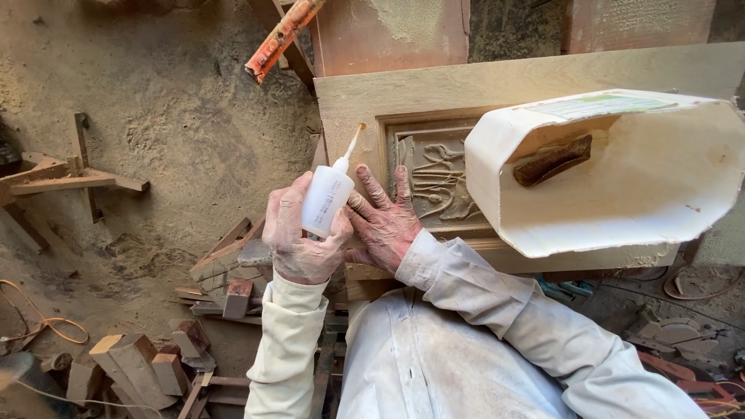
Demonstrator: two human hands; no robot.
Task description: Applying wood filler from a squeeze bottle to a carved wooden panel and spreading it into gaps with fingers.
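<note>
While the left hand (301, 233) wraps around one small white squeeze bottle (326, 202), fingers closed on its body, the bottle's long axis runs from lower left to upper right, its thin nozzle aimed up and right with an amber tip over the edge of the wooden panel (434, 85). Bottle sits just left of the panel's carved inset (437, 182), above the person's lap. Right hand (384, 221) lies flat and spread, palm down, fingers apart, on the carved inset's left border; it grips nothing. One cut-open white plastic container (621, 186) rests on the panel to the right, opening facing the camera, one dark brown piece (552, 160) inside near its upper wall. A rectangular label, white with a green band, lies on the container's top face. One orange-stained tool handle (281, 37) shows at top, angled. Several wood offcuts (136, 365) lie on the dusty floor at lower left; exact count unclear. One orange cord (46, 322) loops at far left.
</note>
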